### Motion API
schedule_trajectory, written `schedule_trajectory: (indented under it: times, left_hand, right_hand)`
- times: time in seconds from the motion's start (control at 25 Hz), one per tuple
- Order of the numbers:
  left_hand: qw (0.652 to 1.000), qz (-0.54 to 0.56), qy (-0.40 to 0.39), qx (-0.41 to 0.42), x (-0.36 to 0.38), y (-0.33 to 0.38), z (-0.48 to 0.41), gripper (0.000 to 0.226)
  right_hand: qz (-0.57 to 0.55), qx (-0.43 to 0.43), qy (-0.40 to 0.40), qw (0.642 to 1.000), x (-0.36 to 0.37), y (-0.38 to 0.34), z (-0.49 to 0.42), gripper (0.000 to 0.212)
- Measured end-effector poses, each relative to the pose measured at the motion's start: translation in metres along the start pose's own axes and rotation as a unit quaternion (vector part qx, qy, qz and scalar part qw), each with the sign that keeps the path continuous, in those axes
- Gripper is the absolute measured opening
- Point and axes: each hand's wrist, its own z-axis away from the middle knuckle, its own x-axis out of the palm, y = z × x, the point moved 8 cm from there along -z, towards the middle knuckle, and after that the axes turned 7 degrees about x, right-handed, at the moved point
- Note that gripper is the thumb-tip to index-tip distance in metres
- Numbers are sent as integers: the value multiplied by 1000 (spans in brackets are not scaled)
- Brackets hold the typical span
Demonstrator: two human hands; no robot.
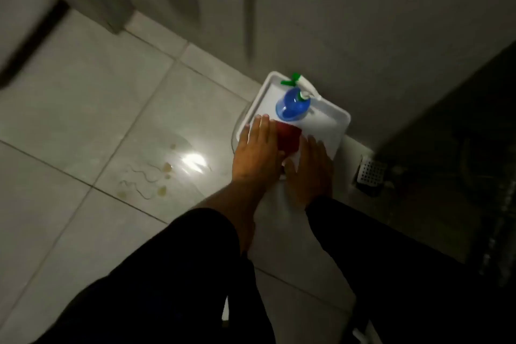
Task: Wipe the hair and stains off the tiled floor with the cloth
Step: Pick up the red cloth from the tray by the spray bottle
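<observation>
A red cloth (289, 140) lies on a white tray (325, 127) on the floor by the wall. My left hand (255, 149) reaches flat over the tray's left side, fingers spread, covering the cloth's left edge. My right hand (311, 170) hovers flat just right of the cloth, fingers straight, nothing gripped. Curly hairs (139, 180) and yellowish stains (167, 167) mark the pale tiled floor (83, 109) left of the tray, beside a bright light reflection.
A blue spray bottle (291, 105) with a green and white trigger stands at the tray's far end. A square floor drain (370, 173) sits to the right in a dark area. A white fixture (22, 14) fills the top left. The grey wall (363, 22) rises behind.
</observation>
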Motion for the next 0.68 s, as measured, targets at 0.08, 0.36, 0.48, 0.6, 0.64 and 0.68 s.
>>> schedule_trajectory:
  times: [0.08, 0.36, 0.48, 0.6, 0.64, 0.68]
  left_hand:
    - [996, 58, -9, -66, 41, -15, -41, 80]
    - [968, 105, -43, -225, 107, -44, -115, 66]
    - [958, 140, -39, -247, 113, -53, -128, 65]
    - [942, 224, 2, -248, 102, -52, -125, 57]
    - [934, 263, 22, -242, 94, -50, -117, 51]
    - [921, 310, 41, -235, 85, -48, -104, 45]
  right_hand:
    - [-58, 80, -19, 995, 35, 24, -47, 66]
    - [-320, 290, -78, 899, 116, 59, -132, 66]
    - [-356, 311, -66, 879, 129, 72, -140, 53]
    - [-461, 308, -40, 831, 121, 68, -138, 26]
    - [-504, 303, -17, 809, 111, 64, -131, 23]
    - [-552, 296, -7, 779, 102, 59, -120, 26]
